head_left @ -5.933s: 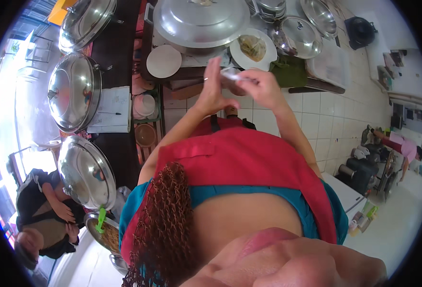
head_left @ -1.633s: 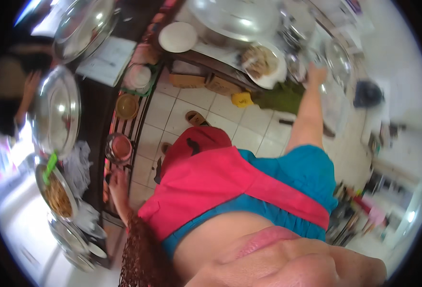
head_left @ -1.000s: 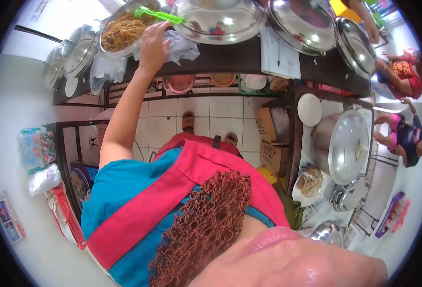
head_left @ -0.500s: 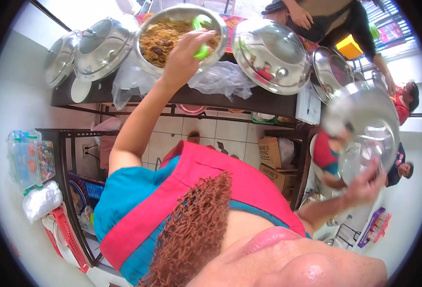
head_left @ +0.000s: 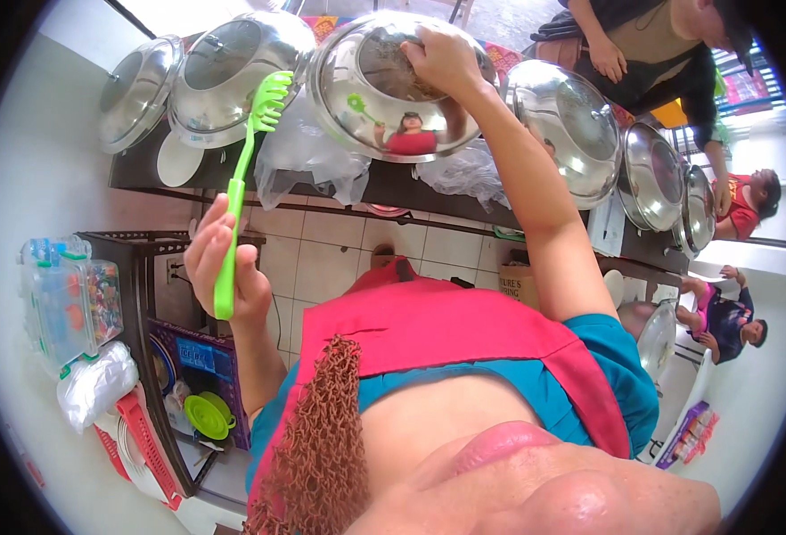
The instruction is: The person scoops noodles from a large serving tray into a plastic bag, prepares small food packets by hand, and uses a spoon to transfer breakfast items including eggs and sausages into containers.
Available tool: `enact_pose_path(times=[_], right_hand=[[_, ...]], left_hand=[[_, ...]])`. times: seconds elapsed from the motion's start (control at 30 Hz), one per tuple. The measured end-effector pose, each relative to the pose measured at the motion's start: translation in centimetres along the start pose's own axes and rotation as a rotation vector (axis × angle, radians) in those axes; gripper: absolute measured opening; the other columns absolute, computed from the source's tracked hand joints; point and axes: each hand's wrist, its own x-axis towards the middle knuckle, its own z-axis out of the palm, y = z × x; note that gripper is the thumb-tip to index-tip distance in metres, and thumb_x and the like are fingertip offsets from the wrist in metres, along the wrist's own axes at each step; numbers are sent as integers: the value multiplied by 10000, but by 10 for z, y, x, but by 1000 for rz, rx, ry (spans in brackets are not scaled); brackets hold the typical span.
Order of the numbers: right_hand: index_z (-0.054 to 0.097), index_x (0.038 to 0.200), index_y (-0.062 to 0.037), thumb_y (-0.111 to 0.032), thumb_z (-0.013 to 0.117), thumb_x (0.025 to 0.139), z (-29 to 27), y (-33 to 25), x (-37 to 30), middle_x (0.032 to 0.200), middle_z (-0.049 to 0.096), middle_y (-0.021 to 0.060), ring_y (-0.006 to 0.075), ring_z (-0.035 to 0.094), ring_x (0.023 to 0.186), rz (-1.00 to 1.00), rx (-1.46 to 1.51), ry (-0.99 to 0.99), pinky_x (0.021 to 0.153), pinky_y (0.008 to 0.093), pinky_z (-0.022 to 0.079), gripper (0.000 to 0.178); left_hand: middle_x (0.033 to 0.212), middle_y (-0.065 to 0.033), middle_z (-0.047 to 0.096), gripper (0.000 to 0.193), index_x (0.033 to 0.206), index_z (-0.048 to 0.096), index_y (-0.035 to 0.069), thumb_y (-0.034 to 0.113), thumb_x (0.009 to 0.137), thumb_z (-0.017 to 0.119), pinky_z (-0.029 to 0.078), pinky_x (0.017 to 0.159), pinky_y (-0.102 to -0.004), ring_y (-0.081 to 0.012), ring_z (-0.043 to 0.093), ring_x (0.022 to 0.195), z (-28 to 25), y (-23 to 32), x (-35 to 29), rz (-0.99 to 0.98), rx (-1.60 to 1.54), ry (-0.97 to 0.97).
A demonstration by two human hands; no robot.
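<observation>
A bright green spaghetti server (head_left: 233,218) with a pronged head points upward in my left hand (head_left: 249,290), which is closed round its handle. The server is in front of the table, over the floor. At the far middle, a shiny metal lid (head_left: 344,67) with a glass centre covers the large pot of brown noodles. My right hand (head_left: 446,61) reaches over this lid, its fingers closed at the top; the knob itself is hidden under them. Through the glass, little of the food shows.
More lidded metal pots (head_left: 241,76) line the dark table, and another lidded pot (head_left: 562,134) is to the right. Crumpled clear plastic (head_left: 308,160) hangs at the front edge. A person (head_left: 642,62) stands across the table. At left are plastic boxes (head_left: 72,303) and a red basket (head_left: 148,441).
My left hand has come back from the noodles with the spaghetti server. My right hand has brought the lid from the right side onto the pot, covering the noodles.
</observation>
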Motion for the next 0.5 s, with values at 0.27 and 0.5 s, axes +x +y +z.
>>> enact_pose_path(times=[0.27, 0.5], right_hand=[[632, 958, -27, -350, 578, 853, 22, 24, 8, 898, 658, 226, 418, 623, 880, -29, 25, 8, 784, 499, 480, 344], [624, 1038, -23, -492, 408, 944, -44, 22, -47, 978, 657, 205, 342, 631, 947, 36, 39, -252, 826, 411, 479, 525]], left_hand=[[1038, -163, 557, 252, 1092, 516, 9, 197, 938, 583, 560, 857, -463, -408, 625, 1003, 20, 17, -3, 82, -57, -177], [1100, -86, 470, 387, 1060, 661, 155, 58, 703, 773, 566, 872, -400, -340, 580, 1083, 85, 64, -8, 335, -261, -288]])
